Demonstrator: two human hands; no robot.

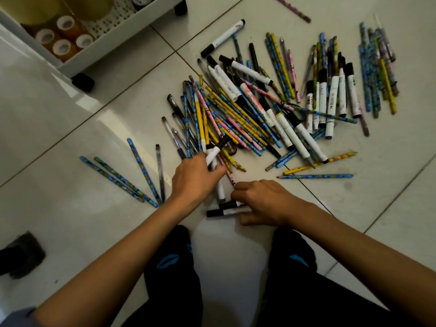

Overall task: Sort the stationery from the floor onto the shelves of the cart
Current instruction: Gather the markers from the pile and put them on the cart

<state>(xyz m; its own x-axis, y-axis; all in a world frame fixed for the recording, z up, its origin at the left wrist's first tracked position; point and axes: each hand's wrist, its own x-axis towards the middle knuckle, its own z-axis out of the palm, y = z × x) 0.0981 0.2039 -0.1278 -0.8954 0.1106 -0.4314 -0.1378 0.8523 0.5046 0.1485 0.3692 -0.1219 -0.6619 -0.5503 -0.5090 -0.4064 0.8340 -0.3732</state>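
A big heap of patterned pencils (236,119), gel pens and white markers with black caps (330,100) lies spread over the tiled floor. My left hand (193,178) grips a white marker (214,152) at the near edge of the heap, black cap pointing up and away. My right hand (264,201) curls round markers (224,211) lying on the floor just in front of me, their black ends sticking out to the left. The white cart (99,46) stands at the top left, its bottom shelf holding several rolls of tape (62,47).
A few blue pencils and a pen (141,175) lie apart to the left of the heap. The cart's black castors (83,81) rest on the floor. A dark object (21,253) sits at the left edge. My knees in dark trousers (174,267) are below my hands.
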